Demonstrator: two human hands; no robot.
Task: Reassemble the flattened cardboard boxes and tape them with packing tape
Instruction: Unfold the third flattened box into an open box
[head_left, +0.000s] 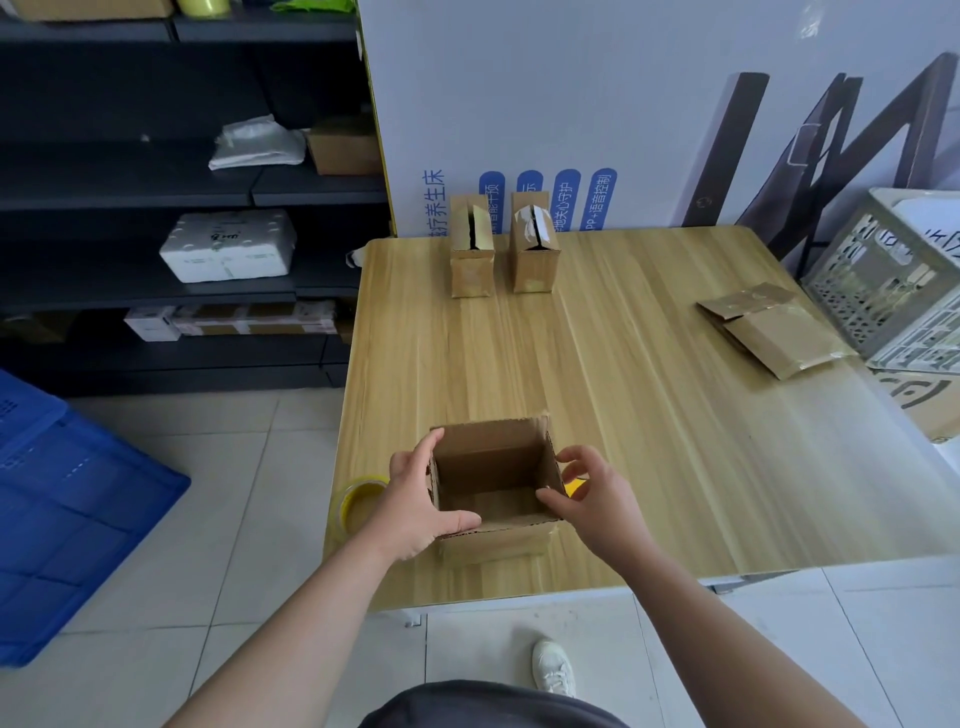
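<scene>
Head view: an open-topped brown cardboard box (493, 483) stands near the pale wooden table's (649, 415) front edge; the left hand (415, 504) grips its left wall; the right hand (592, 493) pinches its right corner.

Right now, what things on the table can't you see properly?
All in the head view:
- Tape roll: partly hidden behind the left hand.
- Small yellow thing: mostly covered by the right hand and the open box; cannot tell what it is.
- Grey crate: cut off by the right edge.
- Flattened boxes: how many are stacked cannot be told.
</scene>
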